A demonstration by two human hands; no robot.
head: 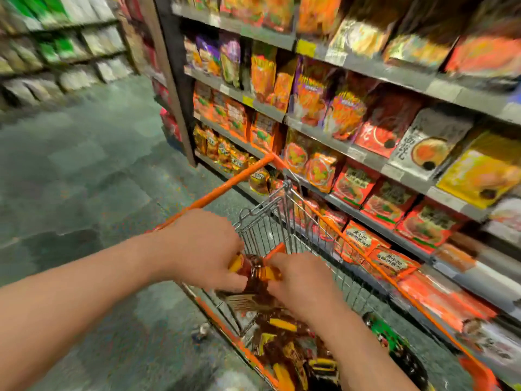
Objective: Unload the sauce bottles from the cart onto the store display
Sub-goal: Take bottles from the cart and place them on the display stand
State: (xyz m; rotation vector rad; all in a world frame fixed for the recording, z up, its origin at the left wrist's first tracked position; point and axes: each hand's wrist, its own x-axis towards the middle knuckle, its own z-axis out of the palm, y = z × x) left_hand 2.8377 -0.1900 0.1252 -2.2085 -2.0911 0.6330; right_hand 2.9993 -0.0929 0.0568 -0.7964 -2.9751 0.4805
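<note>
Both hands met over the orange-framed wire shopping cart [284, 221], which stood at about five o'clock in the view, just beside the grey metal store shelves [352, 149] running from twelve to four o'clock. The left hand [201, 249] had its fingers curled round a dark brown sauce bottle with a yellow cap [248, 268], and the right hand [300, 280] gripped a second yellow-capped bottle [272, 273] touching the first (blur made the exact finger placement hard to read). More dark sauce bottles with yellow labels [282, 342] lay heaped in the cart basket below, toward six o'clock. To do this lift well, it seemed wise to separate the two bottles before raising them, keep each upright, and clear the cart's wire rim before swinging toward three o'clock. Both forearms reached in from seven and five o'clock, wrists bent downward, knuckles uppermost.
</note>
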